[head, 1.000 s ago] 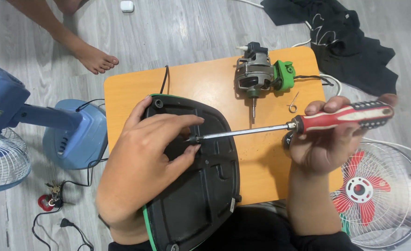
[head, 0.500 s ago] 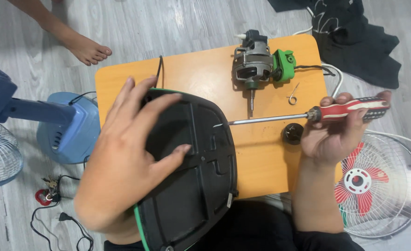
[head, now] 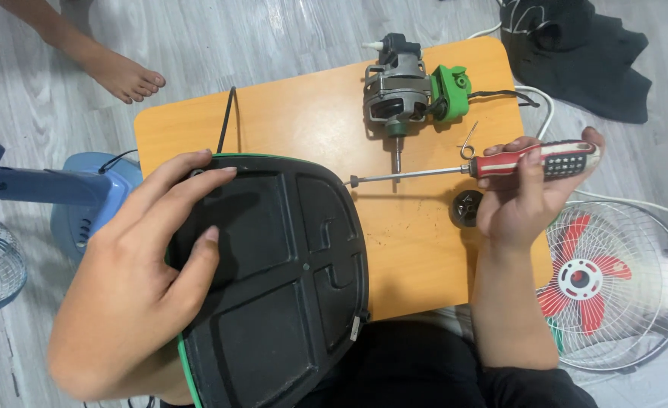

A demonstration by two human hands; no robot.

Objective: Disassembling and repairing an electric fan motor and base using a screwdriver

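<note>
Orange table (head: pixel 288 128) on grey wood floor (head: pixel 220 45); left hand (head: pixel 134 279) fingers spread on black base (head: pixel 273 279); right hand (head: pixel 526 200) fingers pinching screwdriver (head: pixel 485 168).

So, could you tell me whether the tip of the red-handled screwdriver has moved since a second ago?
Yes. The red-handled screwdriver in the right hand has drawn back rightwards: its tip, earlier on the black plastic base, now lies off it over the orange wooden table.
</note>
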